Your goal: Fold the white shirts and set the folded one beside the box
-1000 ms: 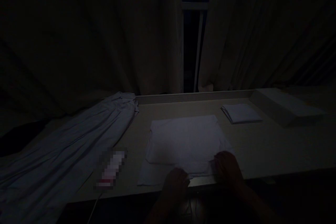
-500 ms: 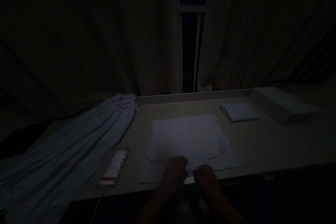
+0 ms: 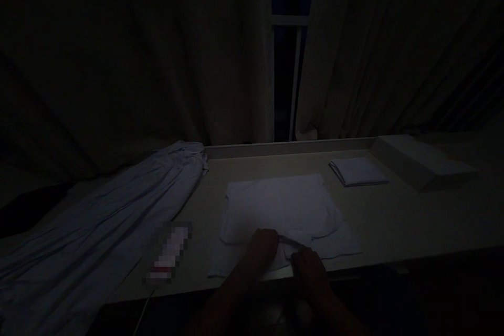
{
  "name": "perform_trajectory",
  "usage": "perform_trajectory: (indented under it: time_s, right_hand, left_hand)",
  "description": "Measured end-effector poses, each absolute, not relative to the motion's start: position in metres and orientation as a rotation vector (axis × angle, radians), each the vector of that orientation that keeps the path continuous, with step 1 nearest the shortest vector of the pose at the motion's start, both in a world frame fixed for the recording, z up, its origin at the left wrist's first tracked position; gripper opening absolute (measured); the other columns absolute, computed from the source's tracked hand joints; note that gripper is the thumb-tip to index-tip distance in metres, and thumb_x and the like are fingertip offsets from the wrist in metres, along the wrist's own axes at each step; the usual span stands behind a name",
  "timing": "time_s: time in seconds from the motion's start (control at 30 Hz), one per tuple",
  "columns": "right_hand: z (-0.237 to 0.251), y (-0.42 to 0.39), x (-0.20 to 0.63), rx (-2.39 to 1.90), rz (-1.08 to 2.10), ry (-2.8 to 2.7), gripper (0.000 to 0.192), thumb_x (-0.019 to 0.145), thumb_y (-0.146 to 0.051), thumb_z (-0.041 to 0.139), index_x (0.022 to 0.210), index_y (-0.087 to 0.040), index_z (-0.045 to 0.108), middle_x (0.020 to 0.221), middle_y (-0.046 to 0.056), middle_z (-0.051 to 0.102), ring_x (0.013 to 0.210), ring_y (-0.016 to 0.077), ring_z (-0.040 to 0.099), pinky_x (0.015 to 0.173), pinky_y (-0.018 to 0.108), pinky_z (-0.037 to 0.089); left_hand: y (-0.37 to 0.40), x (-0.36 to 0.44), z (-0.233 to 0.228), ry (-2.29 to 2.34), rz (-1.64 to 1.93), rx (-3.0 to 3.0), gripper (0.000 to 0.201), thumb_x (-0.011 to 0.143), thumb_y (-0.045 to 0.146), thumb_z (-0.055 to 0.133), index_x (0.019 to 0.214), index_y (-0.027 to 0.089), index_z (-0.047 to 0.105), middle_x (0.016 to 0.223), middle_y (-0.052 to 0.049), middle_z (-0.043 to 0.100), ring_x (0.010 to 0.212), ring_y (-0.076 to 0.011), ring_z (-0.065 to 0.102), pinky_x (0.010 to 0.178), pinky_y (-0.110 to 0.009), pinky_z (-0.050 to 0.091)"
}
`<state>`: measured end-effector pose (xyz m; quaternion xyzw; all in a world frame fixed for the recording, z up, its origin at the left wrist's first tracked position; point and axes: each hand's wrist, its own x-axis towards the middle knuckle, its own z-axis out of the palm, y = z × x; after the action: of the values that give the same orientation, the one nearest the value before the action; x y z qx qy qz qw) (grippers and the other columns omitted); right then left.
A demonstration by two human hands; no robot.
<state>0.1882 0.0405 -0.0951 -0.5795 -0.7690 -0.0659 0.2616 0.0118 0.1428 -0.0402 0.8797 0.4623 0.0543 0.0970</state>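
Note:
A pale cloth [image 3: 275, 205], partly folded over itself, lies flat on the table in dim light; its exact kind does not show. My left hand [image 3: 263, 248] is closed on the near edge of its upper layer. To the right and slightly nearer, my right hand [image 3: 310, 268] is closed at the cloth's near edge. Between the two hands a short stretch of the cloth is raised in a narrow ridge. My fingertips are hard to make out in the dark.
A large crumpled pale fabric [image 3: 149, 199] covers the table's left side. A pixelated object [image 3: 171, 254] with a cord lies beside it. Back right are a small folded cloth [image 3: 358, 170] and a white box [image 3: 429, 163]. Curtains [image 3: 228, 63] hang behind the table [image 3: 394, 215].
My left hand has gone from lying on the cloth with fingers extended to gripping its edge. A fold has lifted between my hands. The right hand has barely moved.

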Motion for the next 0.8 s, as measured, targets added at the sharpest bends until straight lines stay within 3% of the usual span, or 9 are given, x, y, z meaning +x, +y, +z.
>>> perform_trajectory:
  time_s: [0.13,0.37,0.63,0.8]
  right_hand:
    - [-0.084,0.039,0.191,-1.554,-0.139,-2.100,0.013,0.083,-0.011,0.054,0.092,-0.020,0.059,0.086,0.005,0.055,0.082,0.0200,0.045,0.075,0.033,0.030]
    - [-0.079,0.048,0.198,-1.371,-0.157,-2.073,0.018,0.086,-0.011,0.046,0.096,-0.018,0.059,0.087,0.007,0.058,0.083,0.0206,0.047,0.076,0.034,0.037]
    - [-0.093,0.052,0.197,-1.350,-0.204,-2.191,0.019,0.085,-0.008,0.054,0.099,-0.019,0.060,0.103,0.008,0.065,0.099,0.0221,0.054,0.087,0.036,0.041]
    - [-0.113,0.038,0.200,-1.378,-0.159,-2.205,0.018,0.084,-0.009,0.055,0.095,-0.021,0.061,0.099,0.006,0.066,0.093,0.0206,0.056,0.083,0.034,0.043]
  left_hand:
    - [0.150,0.010,-0.033,1.414,0.276,2.520,0.039,0.098,0.031,0.031,0.092,0.018,0.068,0.090,-0.008,0.071,0.084,-0.0198,0.065,0.077,-0.032,0.045]
    - [0.147,0.012,-0.025,1.456,0.508,2.434,0.037,0.098,0.030,0.033,0.112,0.018,0.065,0.112,-0.008,0.069,0.102,-0.0209,0.062,0.092,-0.036,0.044]
    - [0.143,0.007,-0.018,1.276,0.544,2.556,0.029,0.093,0.026,0.044,0.110,0.020,0.066,0.103,-0.007,0.070,0.096,-0.0215,0.062,0.091,-0.040,0.043]
    - [0.130,-0.005,-0.025,1.208,0.484,2.546,0.030,0.093,0.028,0.046,0.114,0.020,0.065,0.106,-0.008,0.070,0.099,-0.0221,0.062,0.091,-0.039,0.044]
